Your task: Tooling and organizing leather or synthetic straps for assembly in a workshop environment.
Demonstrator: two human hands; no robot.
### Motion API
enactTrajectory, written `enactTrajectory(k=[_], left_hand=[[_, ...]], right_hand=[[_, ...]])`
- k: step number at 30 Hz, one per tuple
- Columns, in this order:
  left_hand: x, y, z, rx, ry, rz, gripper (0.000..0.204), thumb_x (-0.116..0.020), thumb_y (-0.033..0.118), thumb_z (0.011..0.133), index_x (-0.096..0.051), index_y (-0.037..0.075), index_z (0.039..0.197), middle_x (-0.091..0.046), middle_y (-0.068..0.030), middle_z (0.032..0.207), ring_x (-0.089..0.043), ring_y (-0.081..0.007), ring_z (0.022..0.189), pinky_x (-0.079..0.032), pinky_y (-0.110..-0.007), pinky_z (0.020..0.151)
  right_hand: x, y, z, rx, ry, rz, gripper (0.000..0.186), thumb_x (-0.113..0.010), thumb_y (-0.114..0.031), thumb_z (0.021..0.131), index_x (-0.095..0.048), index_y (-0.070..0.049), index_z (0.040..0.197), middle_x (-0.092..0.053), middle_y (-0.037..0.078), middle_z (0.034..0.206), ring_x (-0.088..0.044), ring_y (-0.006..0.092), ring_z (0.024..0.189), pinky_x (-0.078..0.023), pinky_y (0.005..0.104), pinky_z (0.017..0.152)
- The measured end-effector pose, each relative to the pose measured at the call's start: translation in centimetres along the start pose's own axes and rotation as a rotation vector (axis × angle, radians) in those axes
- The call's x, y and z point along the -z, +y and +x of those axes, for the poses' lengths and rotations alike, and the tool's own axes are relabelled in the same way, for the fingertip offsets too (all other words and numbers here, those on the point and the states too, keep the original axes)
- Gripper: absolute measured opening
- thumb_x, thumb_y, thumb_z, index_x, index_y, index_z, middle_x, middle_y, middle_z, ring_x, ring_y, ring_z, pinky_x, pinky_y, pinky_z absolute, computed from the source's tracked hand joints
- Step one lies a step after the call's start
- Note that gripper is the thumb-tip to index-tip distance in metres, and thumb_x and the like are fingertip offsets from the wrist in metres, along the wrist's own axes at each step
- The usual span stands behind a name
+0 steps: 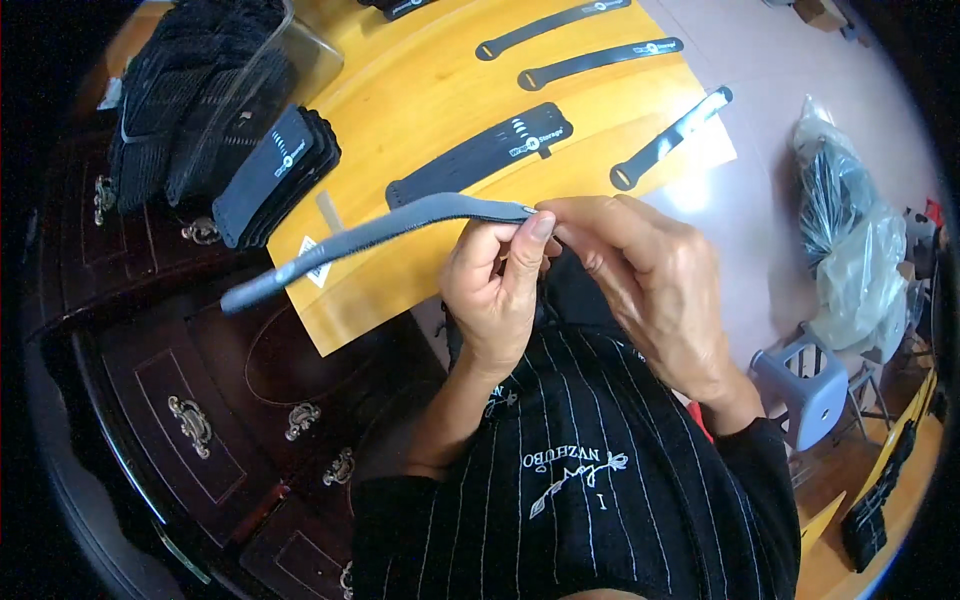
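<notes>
A long dark grey hook-and-loop strap (385,228) is held up in front of me, its free end reaching out to the left over the table's near edge. My left hand (492,290) is closed, pinching the strap near its right end between thumb and fingers. My right hand (660,280) is closed too, its thumb and forefinger gripping the very tip, which the fingers mostly hide. Beyond the hands lies a thick pile of black straps (480,155). Another strap stack (275,180) sits on the left side of the table.
Single straps (600,65) lie spread over the far right of the yellow wooden table (400,110). A clear plastic bin (318,50) and many black straps (200,90) stand far left, above dark drawers (190,420). On the right are plastic bags (865,270) and a blue-grey stool (808,395).
</notes>
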State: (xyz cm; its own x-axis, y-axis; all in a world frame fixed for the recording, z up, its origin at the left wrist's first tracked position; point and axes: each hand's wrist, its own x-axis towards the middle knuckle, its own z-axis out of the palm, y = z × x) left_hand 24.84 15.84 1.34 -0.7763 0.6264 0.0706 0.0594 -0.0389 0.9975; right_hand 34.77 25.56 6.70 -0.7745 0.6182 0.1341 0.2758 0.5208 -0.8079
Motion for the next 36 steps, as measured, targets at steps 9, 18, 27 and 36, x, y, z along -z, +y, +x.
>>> enactTrajectory(k=[9, 18, 27, 36], left_hand=[[2.7, -1.3, 0.2, -0.151, -0.168, -0.053, 0.012, -0.064, 0.006, 0.087, -0.061, -0.002, 0.080, -0.064, -0.0084, 0.073, -0.060, -0.0120, 0.062, -0.048, -0.023, 0.056], [2.8, 0.8, 0.2, 0.063, -0.073, -0.363, 0.021, -0.048, 0.006, 0.089, -0.049, 0.001, 0.069, -0.054, -0.0110, 0.059, -0.049, -0.0169, 0.047, -0.043, -0.029, 0.046], [2.5, 2.3, -0.5, 0.022, -0.070, -0.250, 0.020, -0.048, 0.011, 0.089, -0.054, -0.001, 0.074, -0.056, -0.0096, 0.066, -0.052, -0.0154, 0.053, -0.044, -0.026, 0.049], [1.1, 3.1, -0.5, -0.104, -0.099, -0.268, 0.033, -0.055, 0.032, 0.094, -0.053, 0.000, 0.087, -0.059, -0.0085, 0.075, -0.052, -0.0118, 0.060, -0.042, -0.022, 0.052]], right_hand=[[-0.1, 0.5, 1.3, 0.115, -0.074, 0.014, 0.015, -0.063, -0.015, 0.084, -0.067, -0.010, 0.097, -0.062, 0.009, 0.074, -0.062, 0.0272, 0.062, -0.047, 0.0356, 0.054], [-0.2, 1.5, 4.2, 0.232, -0.267, 0.112, 0.026, -0.067, -0.022, 0.082, -0.067, -0.008, 0.104, -0.066, 0.009, 0.082, -0.064, 0.0243, 0.069, -0.049, 0.0344, 0.059], [-1.2, 1.5, 3.1, 0.178, -0.257, 0.511, 0.037, -0.079, -0.023, 0.073, -0.069, -0.005, 0.103, -0.062, 0.005, 0.083, -0.058, 0.0117, 0.072, -0.047, 0.0253, 0.059], [-1.3, 0.4, 1.7, 0.235, -0.046, 0.515, 0.020, -0.071, -0.015, 0.079, -0.070, 0.000, 0.092, -0.059, 0.007, 0.077, -0.058, 0.0164, 0.072, -0.045, 0.0274, 0.061]])
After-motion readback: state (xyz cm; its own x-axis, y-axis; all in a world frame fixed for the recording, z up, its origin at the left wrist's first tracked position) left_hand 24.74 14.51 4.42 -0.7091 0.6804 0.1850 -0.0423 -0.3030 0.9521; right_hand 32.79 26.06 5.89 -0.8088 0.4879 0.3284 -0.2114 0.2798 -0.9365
